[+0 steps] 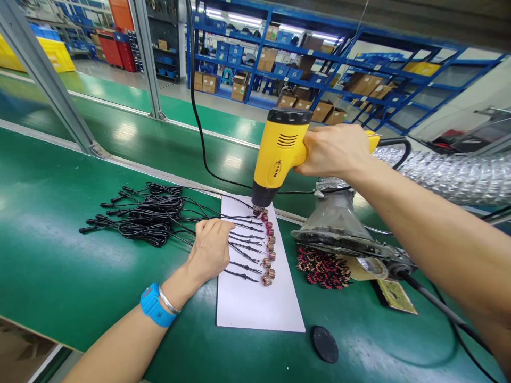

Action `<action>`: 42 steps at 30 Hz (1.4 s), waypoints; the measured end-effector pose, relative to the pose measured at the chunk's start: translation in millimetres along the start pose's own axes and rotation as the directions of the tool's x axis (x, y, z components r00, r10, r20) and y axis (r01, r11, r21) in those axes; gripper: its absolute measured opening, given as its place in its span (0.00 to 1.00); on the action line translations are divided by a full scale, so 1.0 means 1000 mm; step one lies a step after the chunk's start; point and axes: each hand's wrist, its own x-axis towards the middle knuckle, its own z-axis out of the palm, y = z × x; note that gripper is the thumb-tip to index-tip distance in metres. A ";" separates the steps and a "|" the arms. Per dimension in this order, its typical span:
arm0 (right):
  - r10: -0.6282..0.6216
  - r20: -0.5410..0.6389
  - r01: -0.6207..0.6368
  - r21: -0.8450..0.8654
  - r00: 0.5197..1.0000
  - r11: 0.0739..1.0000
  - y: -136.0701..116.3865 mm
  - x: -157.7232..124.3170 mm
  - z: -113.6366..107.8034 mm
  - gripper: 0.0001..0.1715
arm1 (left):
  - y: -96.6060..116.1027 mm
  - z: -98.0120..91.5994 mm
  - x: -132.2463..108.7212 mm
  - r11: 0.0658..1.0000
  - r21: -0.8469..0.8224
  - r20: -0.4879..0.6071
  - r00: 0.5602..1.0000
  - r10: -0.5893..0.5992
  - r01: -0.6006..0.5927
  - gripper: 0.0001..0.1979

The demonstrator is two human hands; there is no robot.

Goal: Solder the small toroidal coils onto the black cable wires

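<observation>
My right hand (337,150) is closed around the handle of a yellow heat gun (279,154), whose nozzle points down at the far end of a row of small copper coils (268,250). The coils lie on a white sheet (259,303) with thin black wires (243,255) attached. My left hand (210,250) rests with curled fingers on those wires at the sheet's left edge, pressing them down. Bundled black cables (154,215) fan out to the left of that hand on the green mat.
A clear funnel-shaped hood (339,223) on a silver flexible duct (451,175) sits right of the sheet, over a pile of red-and-black coils (321,266). A black round disc (324,344) lies near the front. Blue shelving with boxes (319,69) stands behind.
</observation>
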 end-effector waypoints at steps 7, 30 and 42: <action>-0.001 0.002 0.001 -0.001 1.000 1.000 0.004 0.000 0.003 0.23 | -0.002 0.002 -0.001 1.000 0.003 0.003 1.000 -0.002 0.002 0.17; 0.040 -0.012 -0.040 -0.001 0.999 0.999 0.004 0.009 0.009 0.24 | -0.005 0.000 0.001 1.000 0.000 -0.003 1.000 -0.006 0.006 0.17; -0.003 0.006 0.003 -0.004 1.000 1.000 0.000 0.015 0.002 0.23 | -0.005 -0.004 0.003 0.995 0.061 -0.055 0.996 -0.076 0.079 0.14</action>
